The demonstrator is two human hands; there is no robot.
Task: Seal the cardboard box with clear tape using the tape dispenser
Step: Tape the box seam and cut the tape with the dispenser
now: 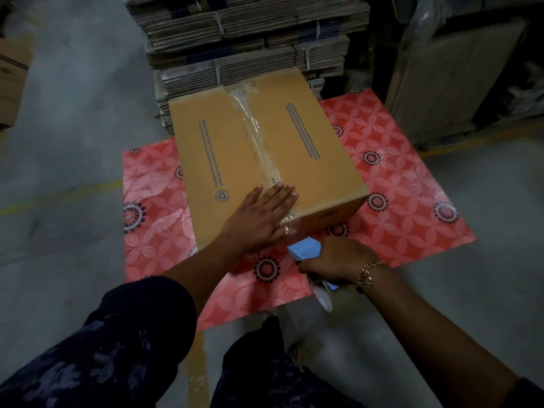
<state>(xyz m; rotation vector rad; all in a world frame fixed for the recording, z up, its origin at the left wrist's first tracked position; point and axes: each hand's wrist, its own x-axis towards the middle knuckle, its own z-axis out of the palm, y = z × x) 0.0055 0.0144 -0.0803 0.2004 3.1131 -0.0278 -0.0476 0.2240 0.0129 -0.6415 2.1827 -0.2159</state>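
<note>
You were at the end of the seam run: clear tape (259,136) already lay along the middle joint of the cardboard box (294,134), which sat on the red patterned mat (412,184) on the floor, in front of stacked flat cartons (241,30). Your left hand (260,214) lay flat, fingers spread, pressing the tape at the near edge. Your right hand (338,260) was clamped around the blue tape dispenser (304,250), just below that edge — the tape looked drawn over the corner. The next move, I judge, called for a firm tear against the blade — then smoothing the tail down the near side.
</note>
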